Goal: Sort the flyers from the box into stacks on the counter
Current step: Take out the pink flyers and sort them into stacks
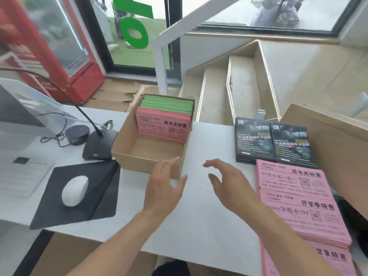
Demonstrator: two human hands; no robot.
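Observation:
A cardboard box (127, 154) stands on the white counter (201, 220). Inside it, pink flyers (162, 127) lean upright in front of green flyers (168, 104); the near half of the box is bare. My left hand (165, 184) hovers with relaxed fingers at the box's near right corner, holding nothing. My right hand (227, 180) hovers with spread fingers over the bare counter, holding nothing. To the right lie two stacks of black flyers (272, 144) and overlapping stacks of pink flyers (298, 200).
A white mouse (74, 190) on a black pad (79, 196), a desk microphone base (98, 146) and a keyboard (18, 174) sit left of the box. A large cardboard sheet (328, 140) lies at the right. Stairs (229, 86) descend beyond the counter.

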